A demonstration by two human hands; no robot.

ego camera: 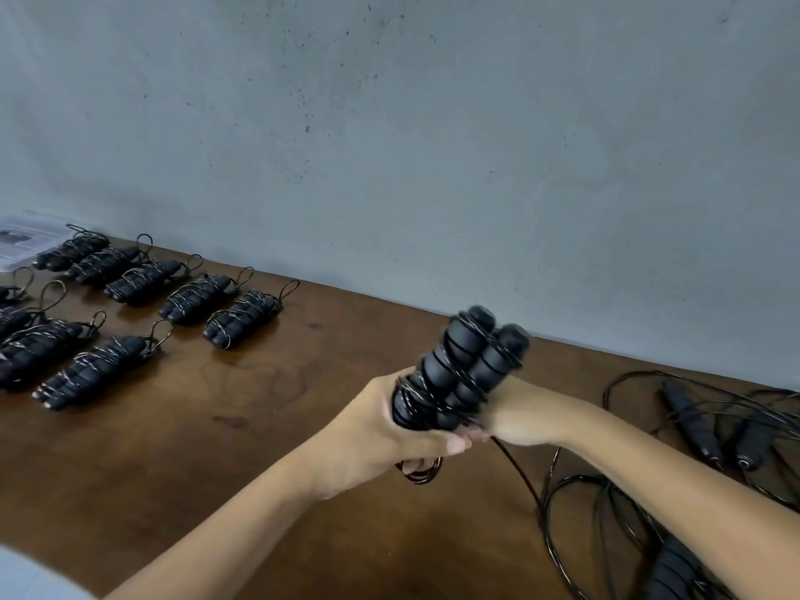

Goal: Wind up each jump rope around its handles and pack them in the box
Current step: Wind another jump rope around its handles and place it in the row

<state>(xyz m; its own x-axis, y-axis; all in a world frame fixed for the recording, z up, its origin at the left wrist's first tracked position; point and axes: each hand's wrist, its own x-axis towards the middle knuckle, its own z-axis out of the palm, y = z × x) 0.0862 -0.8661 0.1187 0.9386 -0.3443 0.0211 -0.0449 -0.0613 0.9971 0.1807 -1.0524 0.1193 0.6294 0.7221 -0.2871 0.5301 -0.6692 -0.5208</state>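
Above the table's middle my left hand (381,430) grips the lower end of a pair of black foam jump-rope handles (465,361), held side by side and tilted up to the right. Thin black cord is wound round them. My right hand (515,415) is pressed against the bundle's right side, fingers curled round the cord beneath it. A small loop of cord (422,472) hangs below my left hand, and the loose cord (521,476) trails down to the right.
Several wound rope bundles (240,318) lie in two rows on the brown wooden table (259,409) at the left. Unwound ropes with handles (692,422) and tangled cord lie at the right. A clear plastic packet (21,240) sits at the far left by the grey wall.
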